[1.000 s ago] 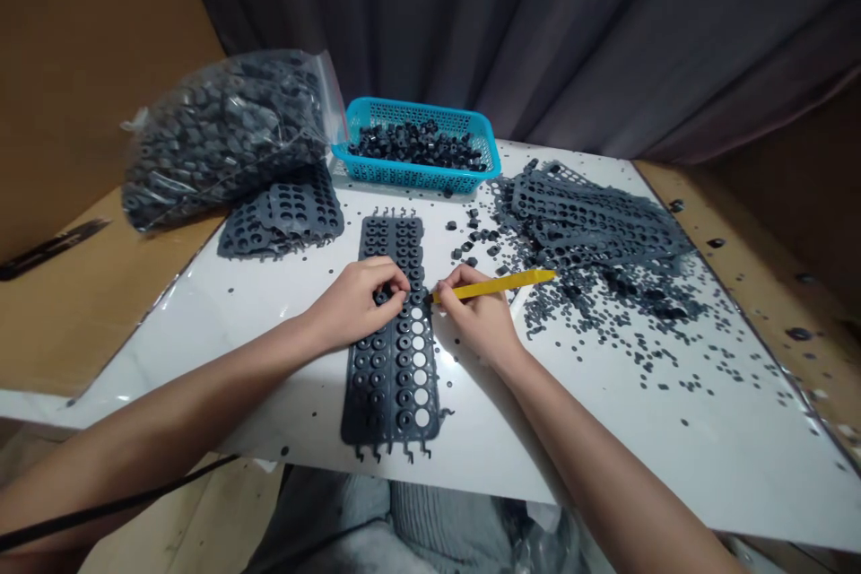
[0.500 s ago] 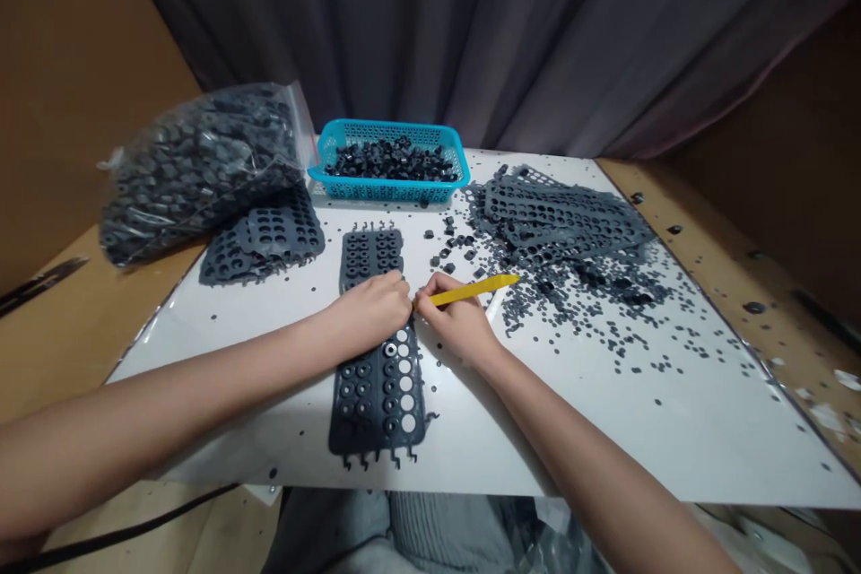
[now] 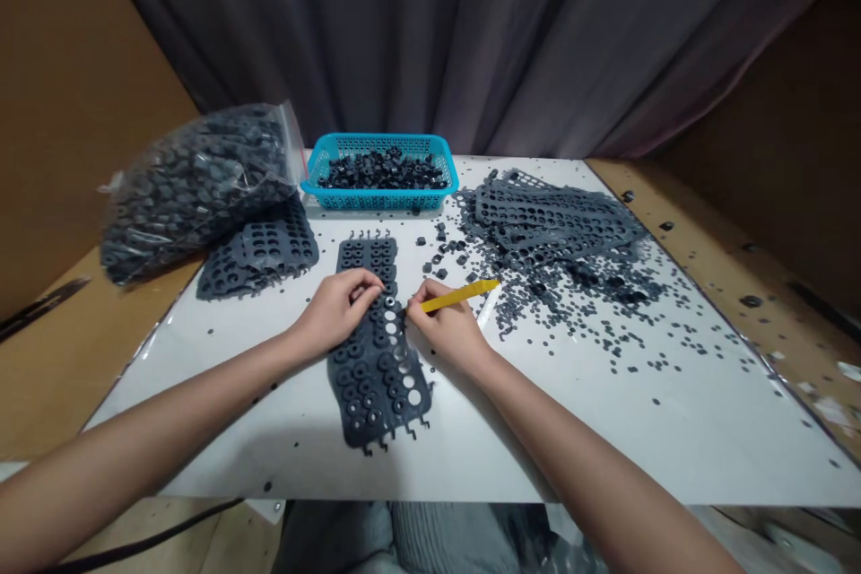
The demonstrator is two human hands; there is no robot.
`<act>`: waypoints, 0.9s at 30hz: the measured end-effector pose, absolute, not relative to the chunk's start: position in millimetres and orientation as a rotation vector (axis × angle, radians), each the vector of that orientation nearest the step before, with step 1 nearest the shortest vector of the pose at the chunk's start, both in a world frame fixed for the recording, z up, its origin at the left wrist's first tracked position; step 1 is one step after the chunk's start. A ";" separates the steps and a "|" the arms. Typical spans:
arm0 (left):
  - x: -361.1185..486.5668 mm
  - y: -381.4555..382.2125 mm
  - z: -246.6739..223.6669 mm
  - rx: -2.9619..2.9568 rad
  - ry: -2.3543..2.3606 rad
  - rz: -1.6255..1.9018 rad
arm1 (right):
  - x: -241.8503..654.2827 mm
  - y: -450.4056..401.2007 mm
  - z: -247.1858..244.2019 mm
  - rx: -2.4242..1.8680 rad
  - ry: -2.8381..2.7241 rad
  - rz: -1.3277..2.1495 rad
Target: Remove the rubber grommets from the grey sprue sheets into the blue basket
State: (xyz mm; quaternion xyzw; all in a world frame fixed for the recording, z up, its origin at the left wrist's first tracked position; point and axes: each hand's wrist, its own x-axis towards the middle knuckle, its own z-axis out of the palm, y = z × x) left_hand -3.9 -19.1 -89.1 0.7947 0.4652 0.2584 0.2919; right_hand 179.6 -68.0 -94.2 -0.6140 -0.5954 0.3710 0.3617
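A black rubber sheet (image 3: 369,368) with rows of ring-shaped parts lies on the white tabletop, its near end skewed to the right. Along its right side, several round holes show white through them. My left hand (image 3: 342,309) lies over the sheet's left edge, thumb and forefinger closed on it near the middle. What is between those fingertips is too small to make out. In my right hand (image 3: 447,323) is a yellow pen-shaped tool (image 3: 464,294), its low end pointing at the sheet's right edge and its other end up to the right.
A blue basket (image 3: 380,199) of small black parts stands at the back. To its left, a full clear bag (image 3: 202,188) leans over more black sheets (image 3: 269,247). Punched sheets (image 3: 558,215) are piled at right, with tiny black bits (image 3: 538,309) scattered before them.
My left hand has drawn back to the left, uncovering more of the sheet's right side. The sheet's near end has swung right. The yellow tool stays in my right hand. The view has shifted slightly.
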 end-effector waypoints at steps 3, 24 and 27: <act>-10.4 -12.4 -89.0 1.801 1.293 0.774 | 181.4 -66.2 -94.3 -1.539 -1.502 1.023; 4.8 -1.4 -48.2 0.691 0.979 0.757 | 184.3 -43.1 -92.4 -1.561 -1.585 1.057; 6.1 -3.7 -37.5 0.495 0.894 0.714 | 184.4 -44.8 -95.2 -1.548 -1.563 1.070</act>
